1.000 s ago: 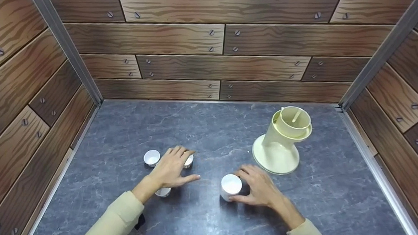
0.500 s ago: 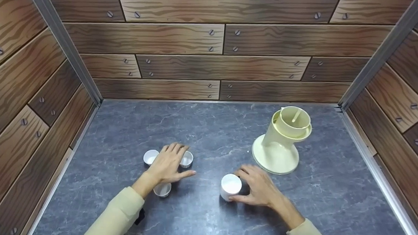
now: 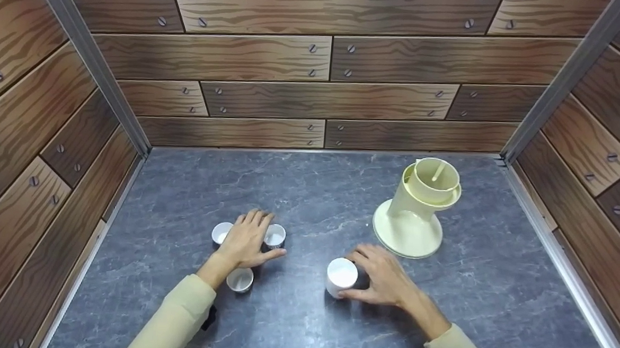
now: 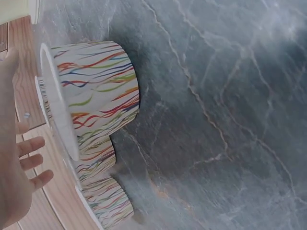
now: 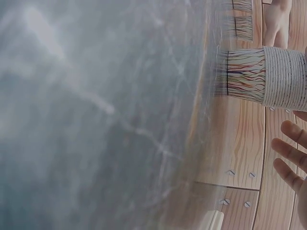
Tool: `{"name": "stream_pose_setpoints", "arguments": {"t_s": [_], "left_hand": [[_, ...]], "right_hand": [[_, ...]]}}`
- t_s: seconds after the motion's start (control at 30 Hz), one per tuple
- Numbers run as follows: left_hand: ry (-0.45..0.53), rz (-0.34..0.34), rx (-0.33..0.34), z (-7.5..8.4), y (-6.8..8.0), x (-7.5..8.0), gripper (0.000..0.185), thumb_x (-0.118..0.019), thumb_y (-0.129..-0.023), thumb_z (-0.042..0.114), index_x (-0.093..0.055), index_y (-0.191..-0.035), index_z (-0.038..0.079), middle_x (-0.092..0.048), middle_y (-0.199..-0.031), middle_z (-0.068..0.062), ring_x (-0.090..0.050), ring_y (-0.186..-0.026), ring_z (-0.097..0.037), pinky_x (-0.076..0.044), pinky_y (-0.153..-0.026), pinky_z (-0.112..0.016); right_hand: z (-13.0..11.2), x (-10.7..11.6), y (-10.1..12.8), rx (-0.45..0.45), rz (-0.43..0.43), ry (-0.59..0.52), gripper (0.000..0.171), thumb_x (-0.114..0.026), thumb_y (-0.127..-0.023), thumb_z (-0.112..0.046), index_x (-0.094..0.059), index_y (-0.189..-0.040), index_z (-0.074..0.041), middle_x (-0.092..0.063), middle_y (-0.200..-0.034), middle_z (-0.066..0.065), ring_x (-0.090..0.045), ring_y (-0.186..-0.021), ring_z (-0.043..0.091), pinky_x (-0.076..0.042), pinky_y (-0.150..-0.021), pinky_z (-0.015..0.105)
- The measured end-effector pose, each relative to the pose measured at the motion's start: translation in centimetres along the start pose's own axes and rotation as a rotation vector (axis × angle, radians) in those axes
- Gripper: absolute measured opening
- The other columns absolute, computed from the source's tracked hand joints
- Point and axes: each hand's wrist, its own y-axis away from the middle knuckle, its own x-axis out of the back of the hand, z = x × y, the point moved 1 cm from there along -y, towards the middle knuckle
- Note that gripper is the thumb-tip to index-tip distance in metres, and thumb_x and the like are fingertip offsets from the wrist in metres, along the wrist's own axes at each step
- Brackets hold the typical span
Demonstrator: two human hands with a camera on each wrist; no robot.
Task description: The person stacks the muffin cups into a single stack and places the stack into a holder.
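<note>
The left hand (image 3: 244, 243) is over three little round cups, its grip spread and holding nothing. One cup (image 3: 240, 280) sits nearest the person, and the other two (image 3: 275, 237) sit farther back, partly under the fingers. They look like paper, with thin white rims and wiggly red, blue, green and orange lines on their sides. The right hand (image 3: 381, 276) has its grip pinching a stack of cups (image 3: 342, 274) between thumb and finger, while its other fingers fan out. The stack stands upright on the smooth, shiny gray surface (image 3: 308, 206), ridged with many rims. Farther back, a pale yellow stand (image 3: 410, 235) has a flat round foot and a tube top. Wood-patterned walls (image 3: 241, 59) stand around.
</note>
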Motion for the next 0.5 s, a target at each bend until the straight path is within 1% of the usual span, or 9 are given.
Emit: {"name": "stream_pose_setpoints", "arguments": {"t_s": [0.17, 0.3, 0.4, 0.5], "left_hand": [[0.0, -0.025, 0.027, 0.24, -0.22, 0.0, 0.099, -0.061, -0.092, 0.074, -0.043, -0.156, 0.001, -0.054, -0.149, -0.025, -0.049, -0.144, -0.043, -0.041, -0.118, -0.061], [-0.027, -0.037, 0.05, 0.26, -0.29, -0.14, 0.1, -0.06, -0.092, 0.075, -0.042, -0.157, 0.001, -0.054, -0.148, -0.025, -0.05, -0.143, -0.043, -0.042, -0.116, -0.061], [-0.056, -0.042, 0.062, 0.24, -0.26, -0.27, 0.1, -0.059, -0.092, 0.076, -0.043, -0.156, 0.0, -0.056, -0.144, -0.025, -0.053, -0.137, -0.042, -0.045, -0.112, -0.06], [-0.09, -0.028, 0.065, 0.21, -0.27, -0.44, 0.099, -0.059, -0.093, 0.075, -0.044, -0.154, -0.001, -0.058, -0.139, -0.024, -0.056, -0.13, -0.041, -0.048, -0.107, -0.057]], "right_hand": [[0.09, -0.07, 0.02, 0.012, 0.019, 0.004, 0.065, -0.08, -0.076, -0.075, -0.071, -0.113, -0.022, -0.068, -0.105, -0.005, -0.064, -0.096, 0.011, -0.054, -0.082, 0.031], [0.1, -0.13, 0.01, 0.017, 0.025, 0.002, 0.066, -0.08, -0.076, -0.075, -0.071, -0.114, -0.022, -0.067, -0.104, -0.005, -0.064, -0.094, 0.011, -0.054, -0.082, 0.031], [0.11, -0.19, 0.07, 0.013, 0.024, -0.002, 0.065, -0.08, -0.076, -0.074, -0.071, -0.113, -0.021, -0.067, -0.103, -0.005, -0.063, -0.094, 0.011, -0.054, -0.083, 0.032], [0.14, -0.21, 0.1, 0.004, 0.016, -0.001, 0.065, -0.08, -0.076, -0.074, -0.07, -0.112, -0.021, -0.066, -0.103, -0.006, -0.063, -0.094, 0.011, -0.054, -0.084, 0.032]]}}
